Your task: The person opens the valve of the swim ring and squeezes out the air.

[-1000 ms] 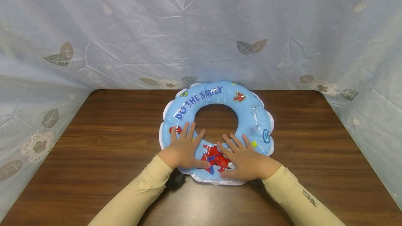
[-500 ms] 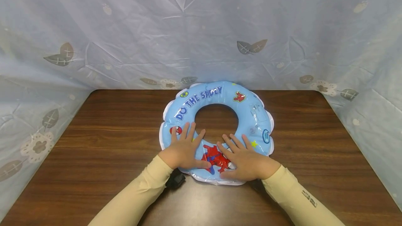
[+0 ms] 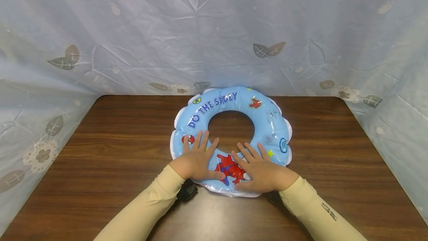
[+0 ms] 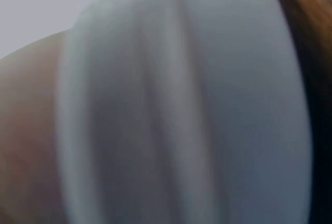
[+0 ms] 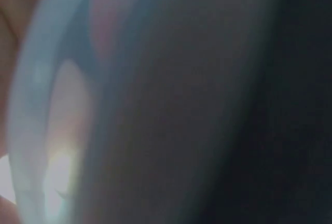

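Note:
A light blue inflatable swim ring (image 3: 267,122) with a white scalloped edge and red cartoon prints lies flat on the brown wooden table. On its near left part rests my left hand (image 3: 195,161), fingers straight and spread. My right hand (image 3: 262,170) lies spread on the near right part, the red figure print between the two thumbs. Both palms face down, and neither hand grips the ring. In the left wrist view the ring's pale edge (image 4: 181,105) fills the picture, blurred. The right wrist view holds a dark, blurred close-up of the ring (image 5: 104,105).
A patterned grey-blue cloth (image 3: 214,40) hangs behind the table and along both sides. Beneath my left wrist shows a black wrist-camera part (image 3: 187,192). The wooden table top (image 3: 117,148) extends to the left and right of the ring.

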A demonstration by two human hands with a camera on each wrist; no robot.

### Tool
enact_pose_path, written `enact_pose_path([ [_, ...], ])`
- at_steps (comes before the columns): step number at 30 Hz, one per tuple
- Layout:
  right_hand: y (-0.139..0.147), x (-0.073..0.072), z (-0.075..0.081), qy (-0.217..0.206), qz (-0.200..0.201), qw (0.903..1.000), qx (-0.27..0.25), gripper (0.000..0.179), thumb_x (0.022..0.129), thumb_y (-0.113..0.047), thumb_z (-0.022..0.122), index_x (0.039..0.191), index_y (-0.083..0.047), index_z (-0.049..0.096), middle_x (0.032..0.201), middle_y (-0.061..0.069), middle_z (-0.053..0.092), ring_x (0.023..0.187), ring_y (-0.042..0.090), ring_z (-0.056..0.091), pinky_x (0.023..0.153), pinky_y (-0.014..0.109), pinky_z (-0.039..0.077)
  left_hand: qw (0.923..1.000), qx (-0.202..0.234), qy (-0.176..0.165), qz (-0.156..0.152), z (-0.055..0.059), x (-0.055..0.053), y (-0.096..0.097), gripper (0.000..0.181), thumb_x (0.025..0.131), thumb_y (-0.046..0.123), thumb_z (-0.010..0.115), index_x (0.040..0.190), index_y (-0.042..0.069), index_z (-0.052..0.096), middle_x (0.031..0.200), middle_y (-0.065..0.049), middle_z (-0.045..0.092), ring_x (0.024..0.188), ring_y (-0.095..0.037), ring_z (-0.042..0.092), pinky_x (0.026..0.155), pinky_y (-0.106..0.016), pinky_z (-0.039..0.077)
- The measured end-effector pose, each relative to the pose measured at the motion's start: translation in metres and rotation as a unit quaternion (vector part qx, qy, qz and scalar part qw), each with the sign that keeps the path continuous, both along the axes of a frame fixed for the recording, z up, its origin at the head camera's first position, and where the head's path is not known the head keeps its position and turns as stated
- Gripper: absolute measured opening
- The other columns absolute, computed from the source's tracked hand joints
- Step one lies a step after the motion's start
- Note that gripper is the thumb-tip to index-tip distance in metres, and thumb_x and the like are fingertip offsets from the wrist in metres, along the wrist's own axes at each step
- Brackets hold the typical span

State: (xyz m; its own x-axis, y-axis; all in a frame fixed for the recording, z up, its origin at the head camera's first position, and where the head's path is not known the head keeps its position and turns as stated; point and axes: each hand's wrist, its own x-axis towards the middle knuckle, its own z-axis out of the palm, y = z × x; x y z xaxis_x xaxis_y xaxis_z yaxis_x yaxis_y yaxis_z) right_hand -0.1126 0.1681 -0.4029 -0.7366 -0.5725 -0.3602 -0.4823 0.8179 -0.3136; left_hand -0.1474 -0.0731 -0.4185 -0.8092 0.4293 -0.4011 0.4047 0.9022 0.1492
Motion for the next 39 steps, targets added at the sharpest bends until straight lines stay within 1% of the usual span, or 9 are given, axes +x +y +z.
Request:
enact_pose_path([
  [7, -0.001, -0.001, -0.002, 0.000, 0.000, 1.0000, 0.005, 0.098, 0.091, -0.063, 0.065, 0.166, -0.015, 0.024, 0.174, 0.015, 0.006, 0.159, 0.041, 0.000, 0.122, 0.065, -0.009, 1.0000, -0.006, -0.001, 0.006, -0.008, -0.003, -0.001, 0.120, 0.078, 0.087, 0.059, 0.168, 0.027, 0.006, 0.173, -0.012, -0.012, 0.157, -0.038, -0.018, 0.115, -0.076, -0.011],
  [9, -0.001, -0.001, -0.002, 0.001, 0.001, 1.0000, 0.008, 0.099, 0.090, -0.064, 0.065, 0.166, -0.015, 0.023, 0.174, 0.015, 0.006, 0.159, 0.041, 0.000, 0.122, 0.065, -0.009, 1.0000, -0.008, 0.000, 0.005, -0.008, -0.003, -0.001, 0.119, 0.079, 0.086, 0.058, 0.168, 0.027, 0.006, 0.173, -0.012, -0.012, 0.157, -0.038, -0.018, 0.115, -0.076, -0.011],
  [14, -0.001, -0.001, -0.003, 0.002, 0.004, 0.9999, 0.011, 0.099, 0.091, -0.064, 0.064, 0.166, -0.015, 0.022, 0.174, 0.014, 0.005, 0.159, 0.041, -0.001, 0.122, 0.065, -0.009, 1.0000, -0.005, 0.003, 0.002, 0.002, 0.002, 0.000, 0.118, 0.080, 0.084, 0.060, 0.168, 0.023, 0.010, 0.173, -0.015, -0.007, 0.158, -0.039, -0.013, 0.115, -0.076, -0.008],
  [16, -0.001, -0.001, -0.003, 0.000, 0.004, 0.9999, 0.012, 0.100, 0.091, -0.064, 0.064, 0.166, -0.015, 0.022, 0.174, 0.014, 0.004, 0.159, 0.041, -0.002, 0.122, 0.065, -0.009, 1.0000, -0.003, 0.004, 0.001, 0.002, 0.002, 0.000, 0.119, 0.080, 0.084, 0.060, 0.168, 0.023, 0.011, 0.173, -0.016, -0.006, 0.158, -0.040, -0.012, 0.115, -0.077, -0.008],
  [20, -0.001, -0.001, -0.002, -0.002, 0.004, 0.9999, 0.013, 0.100, 0.091, -0.064, 0.064, 0.166, -0.015, 0.021, 0.174, 0.015, 0.004, 0.159, 0.041, -0.002, 0.122, 0.065, -0.009, 1.0000, 0.005, 0.006, 0.001, -0.005, -0.001, -0.001, 0.120, 0.078, 0.087, 0.058, 0.168, 0.023, 0.011, 0.173, -0.016, -0.006, 0.158, -0.040, -0.012, 0.114, -0.077, -0.011],
  [22, -0.001, -0.001, -0.002, -0.003, 0.005, 0.9999, 0.012, 0.100, 0.091, -0.064, 0.064, 0.166, -0.015, 0.021, 0.174, 0.015, 0.004, 0.159, 0.041, -0.002, 0.122, 0.065, -0.009, 1.0000, 0.005, 0.008, -0.001, -0.005, 0.000, -0.001, 0.121, 0.078, 0.088, 0.058, 0.168, 0.022, 0.011, 0.173, -0.016, -0.006, 0.158, -0.040, -0.012, 0.114, -0.077, -0.011],
  [26, 0.000, 0.000, 0.000, -0.006, 0.004, 0.9999, 0.011, 0.100, 0.091, -0.063, 0.065, 0.166, -0.014, 0.021, 0.174, 0.015, 0.004, 0.159, 0.041, -0.002, 0.122, 0.066, -0.009, 1.0000, 0.003, 0.007, -0.002, 0.000, 0.001, 0.000, 0.120, 0.078, 0.087, 0.058, 0.168, 0.021, 0.013, 0.173, -0.017, -0.005, 0.158, -0.041, -0.011, 0.114, -0.077, -0.011],
  [31, 0.000, 0.000, 0.000, -0.007, 0.005, 0.9999, 0.008, 0.100, 0.091, -0.063, 0.064, 0.166, -0.013, 0.021, 0.174, 0.016, 0.003, 0.159, 0.041, -0.003, 0.122, 0.066, -0.008, 1.0000, -0.005, 0.006, 0.001, 0.010, 0.005, 0.003, 0.116, 0.081, 0.083, 0.060, 0.168, 0.022, 0.015, 0.174, -0.016, -0.002, 0.158, -0.041, -0.009, 0.116, -0.076, -0.006],
  [39, 0.001, -0.001, -0.003, -0.011, 0.010, 0.9999, 0.003, 0.102, 0.091, -0.064, 0.064, 0.166, -0.012, 0.019, 0.174, 0.017, 0.002, 0.159, 0.042, -0.005, 0.121, 0.066, -0.010, 0.9999, -0.015, 0.004, 0.001, 0.012, 0.004, 0.003, 0.116, 0.081, 0.082, 0.061, 0.168, 0.023, 0.012, 0.174, -0.015, -0.004, 0.159, -0.040, -0.009, 0.117, -0.075, -0.004],
])
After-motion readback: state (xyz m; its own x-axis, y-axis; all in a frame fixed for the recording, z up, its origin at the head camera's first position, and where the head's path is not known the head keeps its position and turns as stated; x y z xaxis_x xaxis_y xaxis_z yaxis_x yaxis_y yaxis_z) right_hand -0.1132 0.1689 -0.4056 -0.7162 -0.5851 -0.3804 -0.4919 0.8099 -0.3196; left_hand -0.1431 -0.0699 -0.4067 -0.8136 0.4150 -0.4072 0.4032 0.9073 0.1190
